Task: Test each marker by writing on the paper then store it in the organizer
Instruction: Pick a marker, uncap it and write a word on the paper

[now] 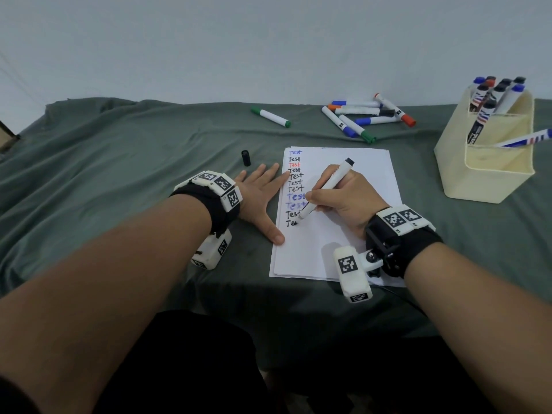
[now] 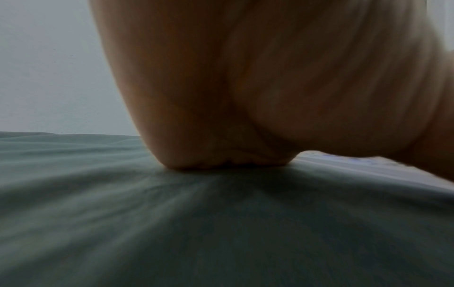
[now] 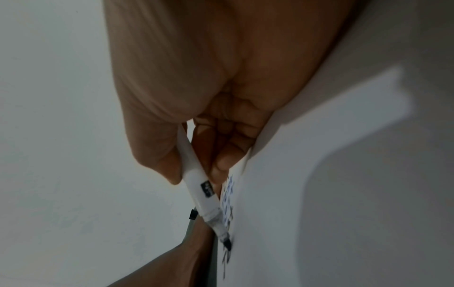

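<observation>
Right hand (image 1: 343, 198) up front, pinching a white marker (image 1: 325, 189) in a writing grip, thumb and fingers wrapped round the barrel, heel of the hand down on the paper (image 1: 352, 234). Black tip right on the sheet at the bottom of a column of "Test" words, mid-word by the look of it. Same deal in the right wrist view: fingers (image 3: 221, 161) clamped on the marker (image 3: 199, 186), tip touching paper next to blurry blue and black writing.

Left hand (image 1: 260, 198) just beside it, flat and spread out, palm down on the green cloth (image 1: 119, 174), thumb and index fingertip right at the paper's left edge. Not gripping anything. Left wrist view mostly shows the underside of the hand (image 2: 245, 97) resting on the cloth (image 2: 172, 223), pretty dark, with a sliver of paper (image 2: 368, 165) off to the right.

A bit further back, a loose black cap (image 1: 245, 158) sitting on the cloth just past the left fingertips.

Off to the right, a cream organizer (image 1: 484, 180) with a bunch of markers standing in the back compartment and one striped pen leaning out of the front one.

Far side of the cloth: a lone green marker (image 1: 270, 117) lying by itself, and a jumbled pile of markers (image 1: 367, 115) near it, blue, green, orange and black caps mixed together. Plain pale wall behind.
</observation>
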`<state>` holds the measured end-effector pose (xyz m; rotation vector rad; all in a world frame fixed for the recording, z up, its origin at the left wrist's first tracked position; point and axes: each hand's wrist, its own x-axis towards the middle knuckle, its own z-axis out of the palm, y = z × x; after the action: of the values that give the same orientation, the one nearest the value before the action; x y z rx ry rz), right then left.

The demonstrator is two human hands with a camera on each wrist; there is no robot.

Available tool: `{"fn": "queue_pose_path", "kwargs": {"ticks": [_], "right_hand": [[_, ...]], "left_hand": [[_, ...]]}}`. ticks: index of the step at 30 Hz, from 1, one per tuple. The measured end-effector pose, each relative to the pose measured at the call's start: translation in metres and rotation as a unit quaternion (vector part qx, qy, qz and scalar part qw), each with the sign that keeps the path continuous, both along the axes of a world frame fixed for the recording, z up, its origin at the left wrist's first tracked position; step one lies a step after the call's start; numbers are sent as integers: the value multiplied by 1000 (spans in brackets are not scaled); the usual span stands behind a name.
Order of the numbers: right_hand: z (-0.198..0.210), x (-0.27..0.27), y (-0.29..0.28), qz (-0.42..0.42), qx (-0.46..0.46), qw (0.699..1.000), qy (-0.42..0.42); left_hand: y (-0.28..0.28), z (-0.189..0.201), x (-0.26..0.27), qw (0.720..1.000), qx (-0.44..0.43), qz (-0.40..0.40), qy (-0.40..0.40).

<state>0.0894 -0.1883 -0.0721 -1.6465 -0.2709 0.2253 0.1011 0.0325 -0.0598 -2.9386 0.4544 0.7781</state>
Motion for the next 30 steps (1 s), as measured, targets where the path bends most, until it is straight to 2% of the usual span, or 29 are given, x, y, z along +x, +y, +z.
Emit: {"fn": "queue_pose_path", "kwargs": {"ticks": [4, 15, 21, 30], "right_hand": [[-1, 1, -1, -24, 11, 1000, 0], [-2, 1, -1, -10, 23, 1000, 4], [-6, 5, -5, -32, 48, 998, 7], [-8, 6, -5, -12, 58, 998, 12]], "left_hand": [[0, 1, 0, 1000, -1, -2, 2], [1, -3, 1, 1000, 1, -2, -3], [1, -2, 1, 1000, 1, -3, -1], [0, 1, -1, 1000, -1, -3, 3]]}}
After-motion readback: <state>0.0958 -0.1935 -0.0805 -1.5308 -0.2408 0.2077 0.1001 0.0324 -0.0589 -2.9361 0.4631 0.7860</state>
